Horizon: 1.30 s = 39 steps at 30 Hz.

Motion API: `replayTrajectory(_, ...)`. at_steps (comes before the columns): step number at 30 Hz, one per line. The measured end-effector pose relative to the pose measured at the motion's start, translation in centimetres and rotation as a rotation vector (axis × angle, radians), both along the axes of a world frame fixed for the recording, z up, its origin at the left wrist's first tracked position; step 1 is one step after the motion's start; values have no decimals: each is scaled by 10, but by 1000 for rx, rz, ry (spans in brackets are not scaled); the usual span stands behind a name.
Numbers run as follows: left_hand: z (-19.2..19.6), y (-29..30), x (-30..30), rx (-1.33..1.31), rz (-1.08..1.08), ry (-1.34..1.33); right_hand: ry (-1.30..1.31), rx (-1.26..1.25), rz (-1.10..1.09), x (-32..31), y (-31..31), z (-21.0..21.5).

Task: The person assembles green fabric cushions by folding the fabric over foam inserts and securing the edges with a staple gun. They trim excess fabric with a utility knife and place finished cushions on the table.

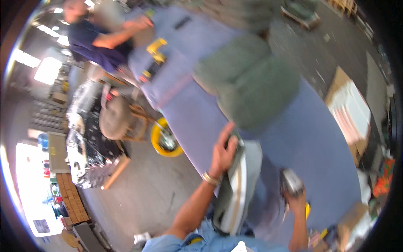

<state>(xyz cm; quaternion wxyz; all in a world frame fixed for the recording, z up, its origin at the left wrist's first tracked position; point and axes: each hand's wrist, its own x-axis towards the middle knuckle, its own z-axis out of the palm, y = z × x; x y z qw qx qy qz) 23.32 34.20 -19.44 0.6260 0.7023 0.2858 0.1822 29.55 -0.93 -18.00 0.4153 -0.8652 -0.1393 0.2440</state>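
The picture is blurred by motion. My left hand (223,152) grips the top edge of a grey and white padded panel (243,185) that stands on edge against the near side of a blue-covered table (310,143). My right hand (296,200) is closed around a small grey tool (290,181), held just right of the panel over the table's near part. A bulky green upholstered piece (247,80) lies on the table beyond my left hand, its lower end close to my fingers.
Another person in a dark blue shirt (94,42) leans an arm on the table's far left end, near a yellow tool (156,46). A yellow-rimmed wheel (166,140), a brown stool (113,118) and foil-wrapped goods (84,143) stand on the floor at left. Cardboard boxes (348,110) sit at right.
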Motion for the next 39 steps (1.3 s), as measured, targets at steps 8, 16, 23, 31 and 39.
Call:
replayTrajectory(8,17,-16,6,-7,-7,-33,-172,296,617,97,127,84)
replayTrajectory(16,11,-13,-1,48,-77,-88,-226,199,855,106,197,103)
replayTrajectory(23,12,-13,-3,-2,-82,-120,-190,88,930,116,204,111)
replayTrajectory(31,8,-10,-3,-20,-105,-135,-185,21,1046,124,215,121)
replayTrajectory(39,1,-1,-4,-47,-169,-147,-169,-131,1156,134,239,115)
